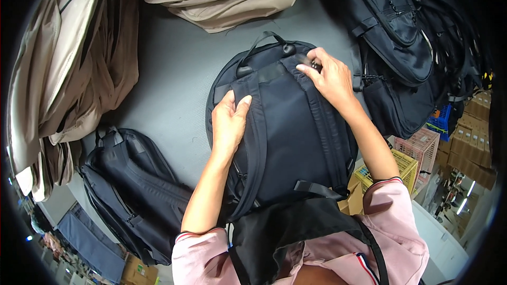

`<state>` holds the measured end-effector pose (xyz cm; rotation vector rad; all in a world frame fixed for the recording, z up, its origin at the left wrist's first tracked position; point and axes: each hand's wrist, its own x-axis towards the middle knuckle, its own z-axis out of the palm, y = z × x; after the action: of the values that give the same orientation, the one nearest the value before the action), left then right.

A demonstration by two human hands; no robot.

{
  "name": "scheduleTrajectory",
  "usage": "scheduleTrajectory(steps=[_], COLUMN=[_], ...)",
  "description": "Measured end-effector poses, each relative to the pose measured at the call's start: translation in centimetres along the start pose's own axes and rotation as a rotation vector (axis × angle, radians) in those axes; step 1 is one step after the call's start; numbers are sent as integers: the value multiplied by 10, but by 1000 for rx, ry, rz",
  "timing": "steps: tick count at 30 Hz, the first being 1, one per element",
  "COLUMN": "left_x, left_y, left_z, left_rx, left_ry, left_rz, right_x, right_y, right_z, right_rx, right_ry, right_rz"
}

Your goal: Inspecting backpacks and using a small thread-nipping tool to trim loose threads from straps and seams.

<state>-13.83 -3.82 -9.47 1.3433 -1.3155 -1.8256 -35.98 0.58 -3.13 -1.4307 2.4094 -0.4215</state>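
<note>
A dark navy backpack [290, 132] lies on the grey table with its back panel and two shoulder straps facing up. Its top carry handle [266, 36] points away from me. My left hand [228, 126] is closed at the upper left of the bag, thumb and fingers gripping beside the top of the left strap [256, 126]. Near the upper right edge, my right hand [332, 79] is closed around a small dark object [316, 66] by the top of the right strap. Fingers hide most of that object, and its tip is blurred.
Beige bags [222, 0] are piled at the far side and along the left. Another dark backpack [134, 190] lies at the near left. Several black backpacks [396, 37] are heaped at the right. Beyond the table's right edge stand a yellow crate [401, 166], a pink crate [420, 145] and cardboard boxes [467, 148].
</note>
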Motion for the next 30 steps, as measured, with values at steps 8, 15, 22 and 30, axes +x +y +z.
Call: scheduleTrajectory(steps=[8,15,22,30], left_x=[-8,-14,-14,-20], left_y=[21,36,32,52], left_z=[7,15,17,14], left_rx=[556,913,980,1214], left_ry=[127,205,295,323], left_rz=[187,590,775,741], right_x=[18,72,100,96], right_y=[-65,-65,-60,-61], right_z=[21,60,71,71], right_rx=[383,182,98,112], right_ry=[67,-247,-561,-502], right_rz=[-533,-329,-329,-325])
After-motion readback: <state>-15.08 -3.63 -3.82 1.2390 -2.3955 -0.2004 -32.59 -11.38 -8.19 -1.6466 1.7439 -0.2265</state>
